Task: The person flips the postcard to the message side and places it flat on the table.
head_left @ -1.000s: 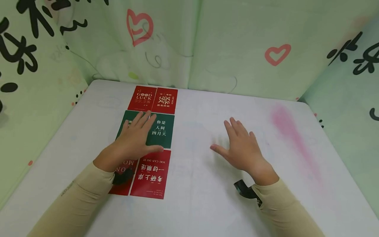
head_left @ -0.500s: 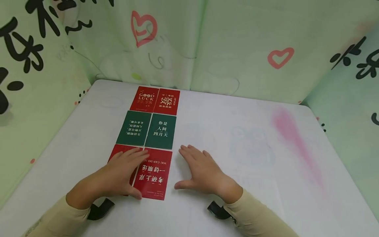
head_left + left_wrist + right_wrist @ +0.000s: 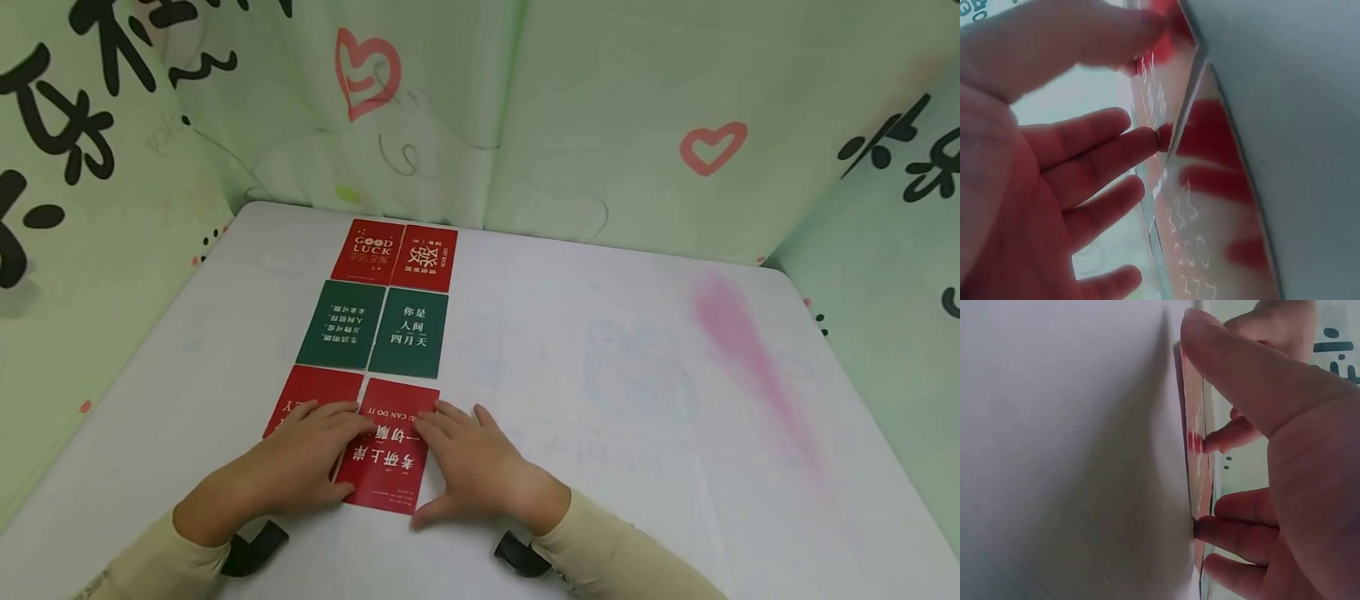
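Note:
A red card point(image 3: 386, 483) with white characters lies at the front right of a two-column block of cards. My left hand point(image 3: 292, 458) is over the red card point(image 3: 322, 383) beside it, covering much of that card. Its fingertips and thumb reach the left edge of the front right card. From the other side, my right hand point(image 3: 483, 471) has its fingertips at that card's right edge and its thumb by the lower right corner. In the right wrist view, fingers point(image 3: 1235, 537) extend along the card's edge. In the left wrist view, the fingers are spread and slightly bent.
Two green cards point(image 3: 408, 333) lie behind the front pair. Farther back are two more red cards point(image 3: 375, 250) near the table's rear edge. The white table point(image 3: 600, 375) has a pink smear point(image 3: 742, 342) at right. Pale green curtains point(image 3: 585, 100) enclose it.
Both hands have come toward the front edge, and the right hand has moved left to the front right card. That card has shifted slightly frontward, widening the gap behind it.

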Action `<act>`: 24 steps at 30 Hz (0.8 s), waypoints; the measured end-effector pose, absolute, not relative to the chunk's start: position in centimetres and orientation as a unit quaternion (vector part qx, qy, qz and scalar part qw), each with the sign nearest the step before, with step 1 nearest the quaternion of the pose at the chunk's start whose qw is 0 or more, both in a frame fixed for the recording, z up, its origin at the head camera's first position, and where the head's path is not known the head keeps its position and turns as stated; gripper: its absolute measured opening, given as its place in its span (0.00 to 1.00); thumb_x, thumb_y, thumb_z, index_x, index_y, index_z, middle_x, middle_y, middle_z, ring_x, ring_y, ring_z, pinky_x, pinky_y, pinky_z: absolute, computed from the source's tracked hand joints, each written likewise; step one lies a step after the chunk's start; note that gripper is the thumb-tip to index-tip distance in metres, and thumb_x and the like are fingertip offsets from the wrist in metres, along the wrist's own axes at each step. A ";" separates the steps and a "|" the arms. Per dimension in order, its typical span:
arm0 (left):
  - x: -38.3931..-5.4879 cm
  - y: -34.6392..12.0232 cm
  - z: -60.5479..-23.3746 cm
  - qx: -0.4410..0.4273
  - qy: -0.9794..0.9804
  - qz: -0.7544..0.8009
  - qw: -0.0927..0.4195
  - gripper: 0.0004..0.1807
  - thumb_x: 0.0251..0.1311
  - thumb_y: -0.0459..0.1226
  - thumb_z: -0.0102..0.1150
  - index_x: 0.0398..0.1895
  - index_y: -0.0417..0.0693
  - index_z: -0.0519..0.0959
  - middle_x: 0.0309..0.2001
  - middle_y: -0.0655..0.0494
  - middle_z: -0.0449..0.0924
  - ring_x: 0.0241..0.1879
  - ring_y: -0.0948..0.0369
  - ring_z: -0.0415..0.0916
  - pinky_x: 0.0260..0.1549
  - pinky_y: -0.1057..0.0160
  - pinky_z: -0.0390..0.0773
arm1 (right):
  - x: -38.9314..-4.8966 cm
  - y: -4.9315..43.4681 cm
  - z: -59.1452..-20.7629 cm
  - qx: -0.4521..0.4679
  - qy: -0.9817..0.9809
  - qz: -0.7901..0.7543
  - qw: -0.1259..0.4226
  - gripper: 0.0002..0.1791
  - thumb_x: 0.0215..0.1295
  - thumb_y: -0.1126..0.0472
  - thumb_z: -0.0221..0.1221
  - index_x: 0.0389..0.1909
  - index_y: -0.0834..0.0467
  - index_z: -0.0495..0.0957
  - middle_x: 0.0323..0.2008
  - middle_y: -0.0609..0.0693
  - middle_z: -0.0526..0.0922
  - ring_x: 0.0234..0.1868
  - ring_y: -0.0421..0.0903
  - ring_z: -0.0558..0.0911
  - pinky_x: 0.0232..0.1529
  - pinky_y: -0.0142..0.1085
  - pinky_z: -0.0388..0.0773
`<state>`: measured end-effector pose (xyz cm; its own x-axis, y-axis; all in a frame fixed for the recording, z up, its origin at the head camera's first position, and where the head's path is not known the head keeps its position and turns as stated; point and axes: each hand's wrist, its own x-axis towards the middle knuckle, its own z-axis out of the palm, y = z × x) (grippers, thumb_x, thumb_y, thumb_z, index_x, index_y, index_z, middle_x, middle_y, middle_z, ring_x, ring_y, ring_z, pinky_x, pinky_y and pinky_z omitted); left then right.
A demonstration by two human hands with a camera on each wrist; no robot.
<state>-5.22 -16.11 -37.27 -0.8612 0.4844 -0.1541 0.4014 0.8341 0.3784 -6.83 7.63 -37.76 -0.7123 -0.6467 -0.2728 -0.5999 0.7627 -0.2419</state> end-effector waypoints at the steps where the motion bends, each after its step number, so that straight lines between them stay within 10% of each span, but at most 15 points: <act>1: -5.2 -16.0 -37.2 0.233 0.950 0.169 0.125 0.49 0.28 0.47 0.86 0.62 0.47 0.77 0.58 0.50 0.76 0.64 0.46 0.67 0.60 0.30 0.61 | -6.7 7.6 -37.8 -0.339 0.923 -0.061 0.171 0.61 0.43 0.27 0.70 0.75 0.54 0.61 0.72 0.48 0.66 0.74 0.51 0.58 0.69 0.59 0.57; 14: -4.9 -15.0 -37.3 0.255 0.946 0.155 0.127 0.51 0.28 0.49 0.85 0.64 0.47 0.75 0.60 0.51 0.76 0.65 0.47 0.67 0.61 0.31 0.62 | -6.3 8.0 -37.9 -0.339 0.928 -0.030 0.148 0.56 0.49 0.32 0.69 0.74 0.56 0.63 0.70 0.50 0.68 0.72 0.50 0.63 0.68 0.59 0.58; 24: -5.7 -15.3 -37.3 0.234 0.940 0.218 0.119 0.43 0.35 0.42 0.83 0.62 0.49 0.76 0.55 0.55 0.79 0.59 0.51 0.73 0.60 0.34 0.65 | -6.7 9.3 -37.4 -0.371 0.916 -0.117 0.094 0.28 0.66 0.48 0.55 0.63 0.58 0.75 0.52 0.50 0.84 0.52 0.47 0.81 0.64 0.51 0.67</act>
